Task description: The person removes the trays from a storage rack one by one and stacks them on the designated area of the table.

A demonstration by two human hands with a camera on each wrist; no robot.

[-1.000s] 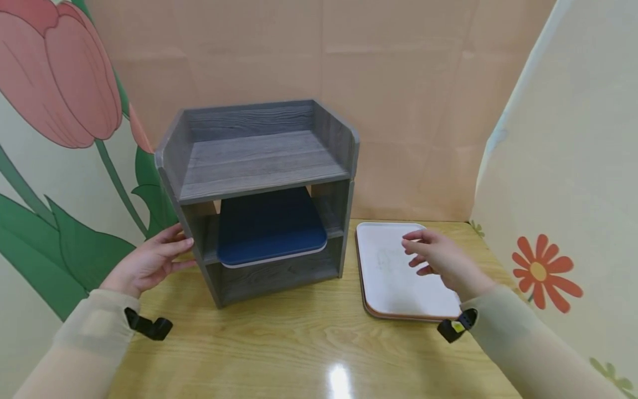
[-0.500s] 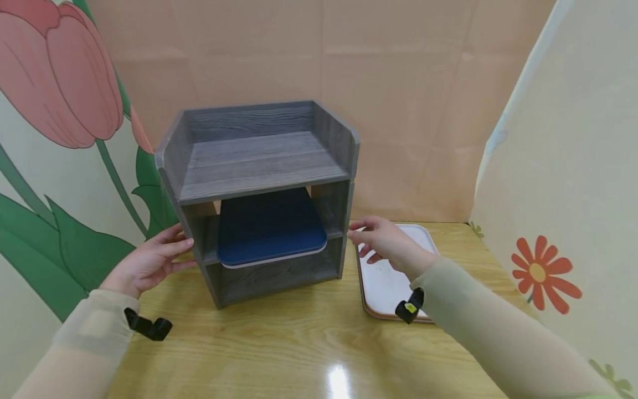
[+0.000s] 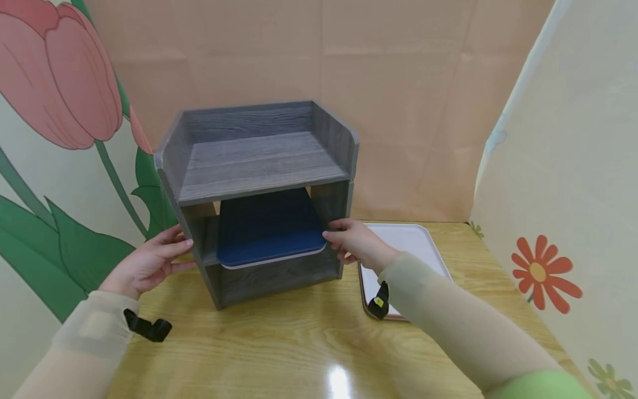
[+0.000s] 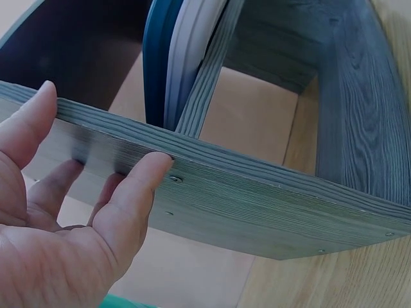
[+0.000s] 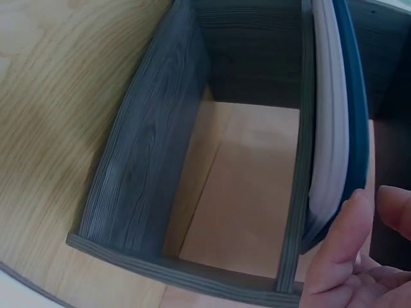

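Note:
A grey wooden shelf unit (image 3: 269,158) stands on the table. On its middle board lies a dark blue tray (image 3: 269,235), its front jutting out, with a white tray (image 5: 329,128) under it. My left hand (image 3: 149,260) rests its fingertips on the outer face of the unit's left side panel, fingers spread. At the tray's front right corner is my right hand (image 3: 361,244). In the right wrist view one of its fingertips (image 5: 353,221) meets the blue tray's edge, while another finger stands apart from it. Its remaining fingers are partly hidden.
Right of the unit, partly behind my right forearm, lies a stack of trays with a white one (image 3: 413,238) on top and a brown rim below. Beneath everything is a wood-grain table (image 3: 279,343). A peach cloth (image 3: 399,111) hangs behind, with flower-printed walls at both sides.
My right hand has moved left from above the white tray stack to the blue tray's front right corner. The left hand, the unit and the trays look unmoved.

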